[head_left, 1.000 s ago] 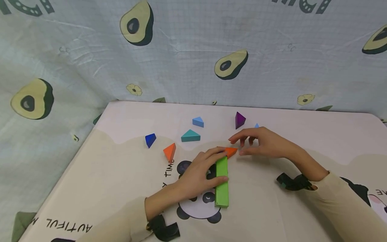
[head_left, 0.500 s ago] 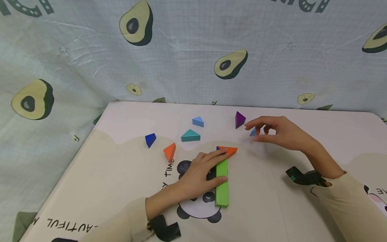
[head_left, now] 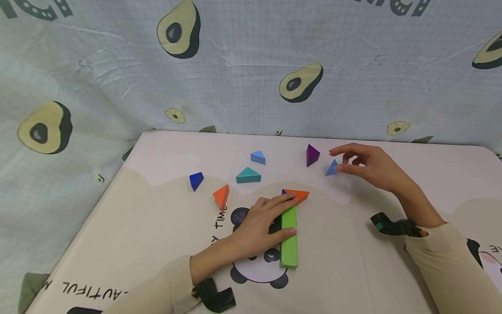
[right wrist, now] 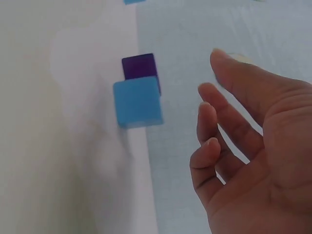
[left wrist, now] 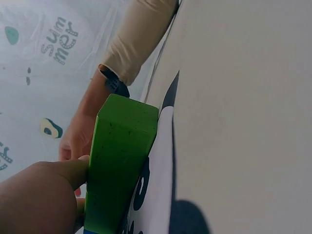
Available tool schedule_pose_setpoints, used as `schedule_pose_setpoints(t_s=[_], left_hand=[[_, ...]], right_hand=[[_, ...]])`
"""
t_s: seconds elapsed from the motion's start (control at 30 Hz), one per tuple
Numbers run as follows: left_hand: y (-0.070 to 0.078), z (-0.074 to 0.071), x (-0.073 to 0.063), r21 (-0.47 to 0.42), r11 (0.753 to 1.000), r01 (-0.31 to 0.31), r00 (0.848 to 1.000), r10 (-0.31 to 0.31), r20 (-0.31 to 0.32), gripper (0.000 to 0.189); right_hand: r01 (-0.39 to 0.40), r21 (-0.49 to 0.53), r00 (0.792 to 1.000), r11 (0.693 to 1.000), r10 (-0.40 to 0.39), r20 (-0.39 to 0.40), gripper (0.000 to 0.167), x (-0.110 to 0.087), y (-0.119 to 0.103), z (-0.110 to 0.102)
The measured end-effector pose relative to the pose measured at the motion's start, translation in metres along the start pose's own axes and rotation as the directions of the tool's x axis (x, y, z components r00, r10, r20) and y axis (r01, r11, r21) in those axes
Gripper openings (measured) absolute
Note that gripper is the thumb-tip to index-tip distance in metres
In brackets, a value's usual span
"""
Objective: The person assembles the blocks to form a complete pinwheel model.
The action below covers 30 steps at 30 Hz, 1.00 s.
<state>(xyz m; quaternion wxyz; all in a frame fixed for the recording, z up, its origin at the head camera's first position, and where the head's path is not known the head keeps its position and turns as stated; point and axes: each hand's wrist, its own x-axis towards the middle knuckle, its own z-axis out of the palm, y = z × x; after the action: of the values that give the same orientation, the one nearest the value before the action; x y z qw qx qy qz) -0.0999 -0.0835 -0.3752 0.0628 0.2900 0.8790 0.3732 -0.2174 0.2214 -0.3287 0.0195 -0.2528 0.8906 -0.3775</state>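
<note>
Lengthwise, green bar (head_left: 289, 250) runs fore-and-aft, left hand (head_left: 256, 231) touching it.

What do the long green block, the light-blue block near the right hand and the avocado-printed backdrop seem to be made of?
Green block: probably painted wood, smooth and low-sheen; small dark specks mark its surface, though plastic is possible.
Light-blue block: wood or plastic, evenly coloured; blur hides any grain.
Avocado-printed backdrop: a thin sheet, perhaps plastic or coated cloth, judging by its creases and faint shine.
</note>
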Motion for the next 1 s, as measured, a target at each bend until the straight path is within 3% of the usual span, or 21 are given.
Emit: schedule_pose_setpoints(t_s=[0.27, 0.73, 1.0], left_hand=[[-0.001, 0.001, 0.001, 0.000, 1.000, -0.007, 1.000, 0.007, 0.000, 0.062], [-0.002, 0.002, 0.000, -0.010, 1.000, -0.009, 1.000, 0.009, -0.003, 0.062], [-0.002, 0.001, 0.000, -0.011, 1.000, -0.005, 1.000, 0.005, -0.001, 0.062]], right_hand=[[-0.123, 0.053, 0.992, 0.991, 0.124, -0.024, 0.036, 0.000, 0.018, 0.006], [-0.196, 0.044, 0.981, 0.980, 0.196, 0.016, 0.035, -0.002, 0.031, 0.016], [-0.179, 0.020, 0.984, 0.984, 0.179, 0.027, 0.034, -0.002, 0.031, 0.018]])
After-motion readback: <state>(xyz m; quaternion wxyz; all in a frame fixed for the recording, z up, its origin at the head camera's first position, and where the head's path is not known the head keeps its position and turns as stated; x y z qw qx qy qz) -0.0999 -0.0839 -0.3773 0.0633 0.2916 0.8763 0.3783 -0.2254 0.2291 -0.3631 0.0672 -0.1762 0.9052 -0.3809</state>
